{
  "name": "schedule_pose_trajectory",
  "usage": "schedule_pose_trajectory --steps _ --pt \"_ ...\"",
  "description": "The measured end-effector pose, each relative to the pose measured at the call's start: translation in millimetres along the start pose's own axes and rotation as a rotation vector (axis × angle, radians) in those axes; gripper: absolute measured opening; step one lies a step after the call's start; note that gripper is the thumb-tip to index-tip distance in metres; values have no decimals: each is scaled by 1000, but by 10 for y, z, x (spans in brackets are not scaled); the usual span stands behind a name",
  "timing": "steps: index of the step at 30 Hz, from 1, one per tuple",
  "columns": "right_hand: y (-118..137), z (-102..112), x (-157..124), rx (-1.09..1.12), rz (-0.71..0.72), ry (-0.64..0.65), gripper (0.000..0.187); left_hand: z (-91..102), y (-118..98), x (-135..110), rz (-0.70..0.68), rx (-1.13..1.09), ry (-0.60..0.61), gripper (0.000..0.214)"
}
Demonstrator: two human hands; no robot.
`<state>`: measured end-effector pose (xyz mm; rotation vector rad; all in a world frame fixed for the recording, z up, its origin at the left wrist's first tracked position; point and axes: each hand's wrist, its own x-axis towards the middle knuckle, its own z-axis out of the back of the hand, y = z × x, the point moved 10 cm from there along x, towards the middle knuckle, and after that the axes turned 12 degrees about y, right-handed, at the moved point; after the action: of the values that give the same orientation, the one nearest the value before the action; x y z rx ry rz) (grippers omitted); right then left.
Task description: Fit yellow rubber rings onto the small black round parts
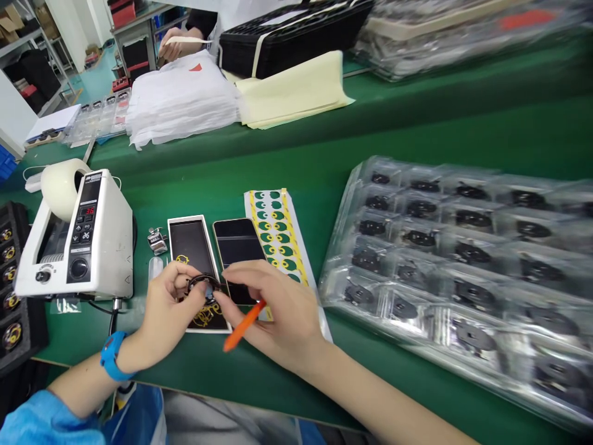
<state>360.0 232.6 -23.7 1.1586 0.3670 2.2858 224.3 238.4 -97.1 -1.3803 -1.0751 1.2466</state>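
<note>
Green worktop (370, 161): both hands pinching small black ring part (200, 283), left hand (169, 309) steadying, right hand (273, 315) also gripping orange pen (243, 326); seemingly light, rigid, best held by rim.

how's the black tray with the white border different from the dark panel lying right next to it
The bordered tray has a white rim and yellow printing on its black face; the dark panel is plain, glossy and rimless. The left hand and its small black ring part cover the tray's near end, while the right hand, with an orange stick, covers the panel's. Both lie flat on the green table, side by side.
</note>
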Motion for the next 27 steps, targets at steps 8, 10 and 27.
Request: schedule_pose_trajectory --steps 8,10,27 --pt "-167 -160 45 170 -46 266 12 48 -64 75 11 15 43 9" --pt "-125 -252 35 189 -3 362 14 -4 -46 71 59 -6 90 9" --pt "-258 -544 -94 531 -312 652 30 -93 -81 73 68 -131 207 36"
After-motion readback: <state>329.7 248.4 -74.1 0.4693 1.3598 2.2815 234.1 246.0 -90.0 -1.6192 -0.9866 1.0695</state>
